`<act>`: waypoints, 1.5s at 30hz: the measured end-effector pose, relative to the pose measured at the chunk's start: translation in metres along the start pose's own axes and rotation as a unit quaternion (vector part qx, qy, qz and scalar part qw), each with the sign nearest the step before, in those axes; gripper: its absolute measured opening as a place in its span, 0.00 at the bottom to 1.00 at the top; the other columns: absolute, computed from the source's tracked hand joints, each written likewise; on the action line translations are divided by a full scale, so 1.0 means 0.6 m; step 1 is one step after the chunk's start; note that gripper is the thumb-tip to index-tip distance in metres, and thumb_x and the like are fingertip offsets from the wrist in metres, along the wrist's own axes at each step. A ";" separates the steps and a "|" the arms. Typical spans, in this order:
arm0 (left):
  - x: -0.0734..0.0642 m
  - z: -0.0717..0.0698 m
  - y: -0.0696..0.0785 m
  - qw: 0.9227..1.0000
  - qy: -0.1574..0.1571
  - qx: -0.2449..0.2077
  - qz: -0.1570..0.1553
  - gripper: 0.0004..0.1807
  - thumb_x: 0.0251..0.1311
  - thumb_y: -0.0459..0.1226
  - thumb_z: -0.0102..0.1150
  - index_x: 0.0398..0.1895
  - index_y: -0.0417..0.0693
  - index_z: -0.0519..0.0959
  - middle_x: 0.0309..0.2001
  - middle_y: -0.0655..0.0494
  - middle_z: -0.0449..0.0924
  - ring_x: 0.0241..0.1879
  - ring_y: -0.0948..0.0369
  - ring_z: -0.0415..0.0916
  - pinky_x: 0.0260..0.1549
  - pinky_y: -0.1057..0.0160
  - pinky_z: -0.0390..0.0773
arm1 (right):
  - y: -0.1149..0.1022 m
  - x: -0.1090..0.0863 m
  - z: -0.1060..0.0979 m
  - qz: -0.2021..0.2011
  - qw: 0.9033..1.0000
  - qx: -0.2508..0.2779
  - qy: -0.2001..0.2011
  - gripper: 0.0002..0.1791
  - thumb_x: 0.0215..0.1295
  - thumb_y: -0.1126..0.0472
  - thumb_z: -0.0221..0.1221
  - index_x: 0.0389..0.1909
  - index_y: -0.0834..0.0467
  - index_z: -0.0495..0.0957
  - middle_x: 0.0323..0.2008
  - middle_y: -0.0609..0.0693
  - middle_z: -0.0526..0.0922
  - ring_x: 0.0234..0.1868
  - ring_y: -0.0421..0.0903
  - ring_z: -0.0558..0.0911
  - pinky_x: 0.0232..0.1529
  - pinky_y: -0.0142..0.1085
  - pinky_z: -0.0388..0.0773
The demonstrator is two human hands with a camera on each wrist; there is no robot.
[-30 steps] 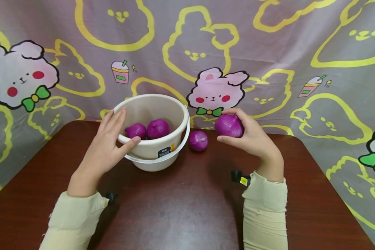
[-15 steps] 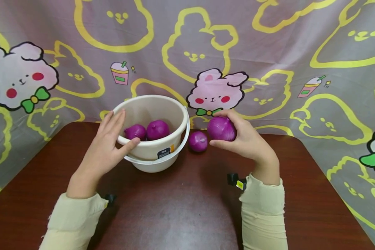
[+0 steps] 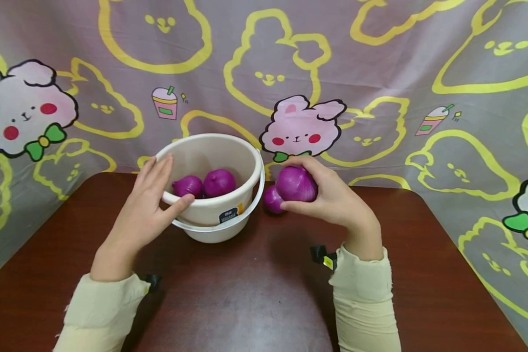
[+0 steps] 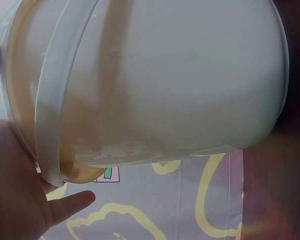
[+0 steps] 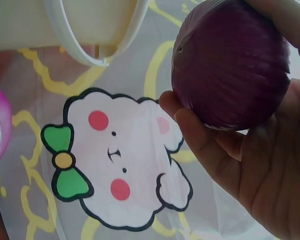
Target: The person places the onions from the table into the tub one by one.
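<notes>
My left hand rests at the left rim of a cream bucket, its fingers fairly straight and the thumb lying across the near rim. Inside sit two purple onions, a smaller one and a rounder one. My right hand holds a large purple onion between thumb and fingers, raised right of the bucket; in the right wrist view this onion looks dark, its ridged skin showing. Partly hidden behind it, another onion lies on the table near the bucket.
The bucket's white handle hangs down on its near right side. A dark brown wooden table lies beneath everything. Behind it hangs a patterned cloth with cartoon rabbits. A black wrist camera sits at the right cuff.
My right hand has moved left with the onion, which now partly covers the onion on the table. The left hand stays at the bucket, and the view has shifted slightly.
</notes>
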State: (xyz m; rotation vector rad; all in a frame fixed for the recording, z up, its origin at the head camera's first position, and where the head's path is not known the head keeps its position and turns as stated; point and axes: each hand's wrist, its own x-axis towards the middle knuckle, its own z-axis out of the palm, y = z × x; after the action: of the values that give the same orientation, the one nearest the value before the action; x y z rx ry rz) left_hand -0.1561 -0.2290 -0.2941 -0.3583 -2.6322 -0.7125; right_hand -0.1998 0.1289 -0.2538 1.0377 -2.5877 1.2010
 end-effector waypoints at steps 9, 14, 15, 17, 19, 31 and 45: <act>-0.001 0.002 -0.001 1.000 0.002 -0.003 0.002 0.50 0.64 0.61 0.54 0.79 0.44 0.49 0.79 0.45 0.50 0.80 0.44 0.36 0.71 0.31 0.50 | -0.012 0.008 0.009 -0.052 0.999 0.006 -0.001 0.37 0.49 0.55 0.77 0.60 0.50 0.72 0.55 0.44 0.78 0.52 0.44 0.80 0.53 0.42 0.81; 0.000 0.000 -0.001 1.000 0.002 -0.002 0.003 0.50 0.64 0.61 0.54 0.79 0.44 0.49 0.79 0.45 0.50 0.80 0.44 0.36 0.70 0.30 0.50 | -0.015 0.012 0.014 -0.069 0.997 0.016 0.001 0.37 0.49 0.56 0.77 0.60 0.51 0.72 0.55 0.43 0.78 0.52 0.42 0.80 0.54 0.41 0.81; 0.000 0.000 -0.001 1.000 0.002 -0.002 0.003 0.50 0.64 0.61 0.54 0.79 0.44 0.49 0.79 0.45 0.50 0.80 0.44 0.36 0.70 0.30 0.50 | -0.016 0.013 0.016 -0.072 0.997 0.016 0.001 0.37 0.49 0.56 0.77 0.60 0.51 0.72 0.55 0.43 0.78 0.52 0.42 0.79 0.54 0.41 0.80; 0.001 0.000 -0.001 1.000 -0.001 -0.002 0.003 0.50 0.64 0.61 0.54 0.79 0.44 0.49 0.79 0.45 0.50 0.80 0.44 0.36 0.70 0.30 0.50 | -0.017 0.015 0.018 -0.079 0.997 0.016 -0.001 0.36 0.49 0.56 0.77 0.60 0.52 0.72 0.55 0.44 0.78 0.53 0.42 0.79 0.55 0.41 0.80; 0.001 0.001 -0.001 1.000 -0.002 0.000 0.002 0.50 0.64 0.61 0.54 0.79 0.45 0.49 0.79 0.45 0.49 0.80 0.44 0.36 0.70 0.30 0.51 | -0.018 0.018 0.022 -0.089 0.996 0.014 -0.004 0.37 0.49 0.57 0.77 0.60 0.54 0.72 0.56 0.45 0.78 0.53 0.42 0.79 0.56 0.41 0.80; 0.000 -0.001 -0.002 1.000 -0.004 -0.003 -0.001 0.50 0.64 0.61 0.55 0.79 0.45 0.49 0.80 0.46 0.49 0.80 0.44 0.35 0.70 0.30 0.50 | -0.031 0.042 0.048 -0.123 0.992 0.030 -0.013 0.38 0.49 0.56 0.77 0.61 0.55 0.72 0.56 0.47 0.77 0.56 0.42 0.77 0.58 0.41 0.79; 0.000 -0.001 -0.001 1.000 -0.001 -0.004 0.003 0.50 0.64 0.62 0.54 0.79 0.44 0.49 0.79 0.45 0.49 0.80 0.43 0.35 0.70 0.30 0.49 | -0.048 0.073 0.072 -0.167 0.985 0.045 -0.006 0.40 0.46 0.56 0.78 0.61 0.56 0.71 0.56 0.47 0.76 0.55 0.41 0.77 0.56 0.37 0.80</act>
State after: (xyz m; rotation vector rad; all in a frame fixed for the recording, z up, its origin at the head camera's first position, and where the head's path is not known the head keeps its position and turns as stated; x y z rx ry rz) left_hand -0.1563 -0.2297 -0.2939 -0.3704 -2.6305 -0.7204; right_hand -0.2077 0.0618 -0.2490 1.4300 -2.2625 1.2336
